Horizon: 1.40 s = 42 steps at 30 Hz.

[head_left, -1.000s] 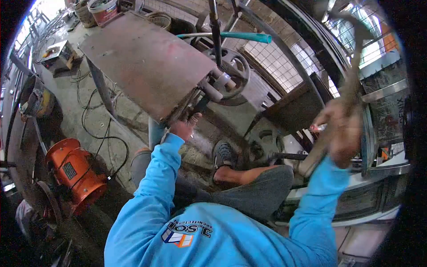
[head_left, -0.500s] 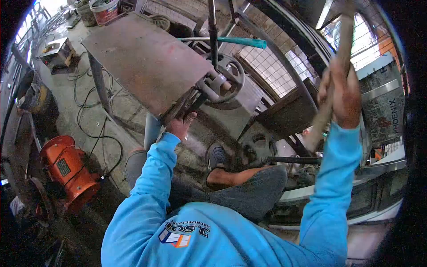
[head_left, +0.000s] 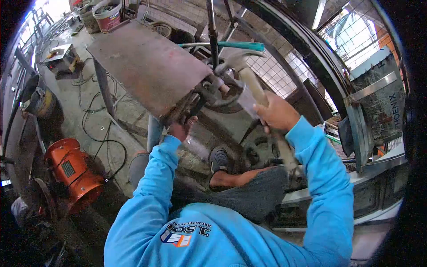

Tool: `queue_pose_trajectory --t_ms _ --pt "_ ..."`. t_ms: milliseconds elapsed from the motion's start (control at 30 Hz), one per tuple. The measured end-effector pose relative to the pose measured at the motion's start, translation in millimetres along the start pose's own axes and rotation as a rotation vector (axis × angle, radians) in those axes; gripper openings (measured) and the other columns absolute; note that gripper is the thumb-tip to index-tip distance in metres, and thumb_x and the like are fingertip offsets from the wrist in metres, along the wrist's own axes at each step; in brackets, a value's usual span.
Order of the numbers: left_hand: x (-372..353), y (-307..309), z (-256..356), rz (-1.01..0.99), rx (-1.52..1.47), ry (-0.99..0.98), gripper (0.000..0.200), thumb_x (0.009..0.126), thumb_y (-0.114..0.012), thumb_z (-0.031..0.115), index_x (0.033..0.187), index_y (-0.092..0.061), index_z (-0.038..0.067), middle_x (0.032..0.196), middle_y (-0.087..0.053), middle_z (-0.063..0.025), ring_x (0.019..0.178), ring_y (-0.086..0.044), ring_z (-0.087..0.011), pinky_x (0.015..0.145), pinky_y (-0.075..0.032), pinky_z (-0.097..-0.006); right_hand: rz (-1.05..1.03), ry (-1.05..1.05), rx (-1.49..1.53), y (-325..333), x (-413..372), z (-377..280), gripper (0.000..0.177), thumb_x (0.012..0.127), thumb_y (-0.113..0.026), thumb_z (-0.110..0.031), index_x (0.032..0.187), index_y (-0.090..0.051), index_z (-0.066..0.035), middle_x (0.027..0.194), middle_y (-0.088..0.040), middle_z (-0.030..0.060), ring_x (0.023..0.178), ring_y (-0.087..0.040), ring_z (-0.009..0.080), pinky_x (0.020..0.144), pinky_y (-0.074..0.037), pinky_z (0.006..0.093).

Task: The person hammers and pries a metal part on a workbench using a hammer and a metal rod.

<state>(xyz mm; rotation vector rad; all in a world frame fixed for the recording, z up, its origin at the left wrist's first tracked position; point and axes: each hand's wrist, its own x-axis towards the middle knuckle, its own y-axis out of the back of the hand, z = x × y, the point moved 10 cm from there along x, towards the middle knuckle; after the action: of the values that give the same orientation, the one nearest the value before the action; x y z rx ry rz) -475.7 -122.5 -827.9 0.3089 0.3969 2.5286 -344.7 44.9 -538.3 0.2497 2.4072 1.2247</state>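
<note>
My right hand [head_left: 279, 112] is wrapped round the wooden handle of a hammer [head_left: 252, 83]. The hammer's blurred head is over the metal clamp parts [head_left: 219, 86] at the end of a rusty metal-topped table [head_left: 151, 62]; whether it touches them cannot be told. My left hand [head_left: 181, 130] is at the table's near corner, closed against a dark metal piece [head_left: 194, 106] beneath the edge, its thumb showing and most fingers hidden. A handwheel [head_left: 227, 100] sits beside the clamp parts.
An orange blower [head_left: 73, 171] and black cables lie on the floor at left. Buckets [head_left: 106, 17] stand behind the table. A teal tube [head_left: 242, 45] crosses near an upright bar [head_left: 212, 35]. Wire mesh and a metal frame [head_left: 360, 133] are at right.
My right hand has swung the hammer down and left, from raised at the upper right to over the clamp parts. My left hand has stayed at the table corner.
</note>
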Motion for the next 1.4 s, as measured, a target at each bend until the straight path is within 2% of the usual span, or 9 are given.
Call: queue_pose_trajectory --t_ms 267,533,667,833,1100,1167,1267,1333,1400 --pt "9.1 4.2 54.9 0.028 0.135 -0.239 0.063 0.083 -0.053 0.057 0.117 -0.054 0.004 0.113 -0.057 -0.0192 0.106 -0.052 -0.0346 0.094 -0.039 -0.0425 0.461 0.138 0.229 74.7 -108.8 -47.8 0.030 0.087 -0.060 -0.021 0.105 -0.050 0.000 0.071 -0.054 0.0043 0.053 -0.052 0.0100 0.046 -0.044 0.0268" --pt "-4.0 28.1 80.1 -0.036 0.214 0.223 0.050 0.084 -0.056 0.050 0.093 -0.063 0.001 0.084 -0.064 -0.0199 0.079 -0.059 -0.0370 0.072 -0.044 -0.0430 1.115 0.644 0.146 198.4 -219.0 -123.8 0.030 0.088 -0.058 -0.022 0.108 -0.052 -0.001 0.073 -0.057 0.0051 0.057 -0.053 0.0122 0.051 -0.045 0.0278" --pt "-6.7 30.8 93.7 0.015 0.018 0.145 0.052 0.082 -0.058 0.051 0.093 -0.063 0.000 0.085 -0.064 -0.0199 0.080 -0.059 -0.0359 0.074 -0.044 -0.0436 1.424 0.524 -0.225 152.6 -176.6 -118.6 0.031 0.087 -0.057 -0.026 0.106 -0.053 -0.002 0.071 -0.058 0.0063 0.057 -0.055 0.0147 0.050 -0.046 0.0303" --pt "8.1 19.7 80.8 0.315 0.133 -0.293 0.053 0.082 -0.057 0.052 0.089 -0.063 0.000 0.082 -0.064 -0.0197 0.075 -0.060 -0.0351 0.073 -0.045 -0.0437 0.448 -0.150 -0.172 28.3 -58.2 1.1 0.034 0.087 -0.056 -0.032 0.105 -0.055 -0.002 0.068 -0.060 0.0079 0.057 -0.058 0.0179 0.049 -0.048 0.0335" --pt "-3.0 15.1 58.5 0.029 0.084 0.109 0.058 0.083 -0.054 0.055 0.109 -0.060 0.003 0.107 -0.061 -0.0188 0.096 -0.057 -0.0362 0.084 -0.044 -0.0427 1.189 0.513 0.061 199.3 -173.9 -133.7 0.024 0.085 -0.053 -0.023 0.099 -0.053 -0.004 0.073 -0.058 0.0097 0.064 -0.057 0.0249 0.059 -0.048 0.0358" --pt "-0.9 17.9 61.8 0.050 0.035 0.082 0.058 0.082 -0.054 0.055 0.109 -0.060 0.004 0.106 -0.061 -0.0180 0.096 -0.057 -0.0364 0.086 -0.043 -0.0424 1.463 0.375 -0.686 134.1 -153.5 -139.6 0.021 0.085 -0.053 -0.021 0.097 -0.052 -0.004 0.074 -0.057 0.0102 0.066 -0.057 0.0267 0.061 -0.048 0.0364" --pt "10.4 -2.7 28.2 0.064 0.005 -0.086 0.057 0.082 -0.054 0.054 0.109 -0.060 0.004 0.108 -0.061 -0.0184 0.100 -0.055 -0.0372 0.089 -0.041 -0.0429 1.179 0.061 -0.653 70.3 -82.6 -66.8 0.038 0.083 -0.057 -0.027 0.111 -0.053 -0.002 0.072 -0.057 0.0124 0.067 -0.057 0.0283 0.059 -0.047 0.0354" --pt "14.9 20.0 68.5 0.141 -0.147 -0.153 0.057 0.082 -0.054 0.054 0.110 -0.060 0.004 0.109 -0.060 -0.0188 0.102 -0.053 -0.0377 0.091 -0.039 -0.0435 0.328 -0.305 0.229 23.2 -51.1 20.1 0.039 0.083 -0.062 -0.031 0.107 -0.053 -0.002 0.061 -0.048 0.0018 0.049 -0.049 0.0111 0.042 -0.042 0.0238" --pt "-5.5 18.7 73.9 0.094 -0.139 -0.074 0.057 0.082 -0.055 0.054 0.111 -0.059 0.004 0.110 -0.059 -0.0190 0.103 -0.053 -0.0377 0.092 -0.039 -0.0438 0.507 -0.280 0.087 79.1 -82.3 0.9 0.036 0.083 -0.061 -0.036 0.098 -0.056 -0.003 0.064 -0.055 0.0052 0.052 -0.055 0.0127 0.045 -0.046 0.0297"
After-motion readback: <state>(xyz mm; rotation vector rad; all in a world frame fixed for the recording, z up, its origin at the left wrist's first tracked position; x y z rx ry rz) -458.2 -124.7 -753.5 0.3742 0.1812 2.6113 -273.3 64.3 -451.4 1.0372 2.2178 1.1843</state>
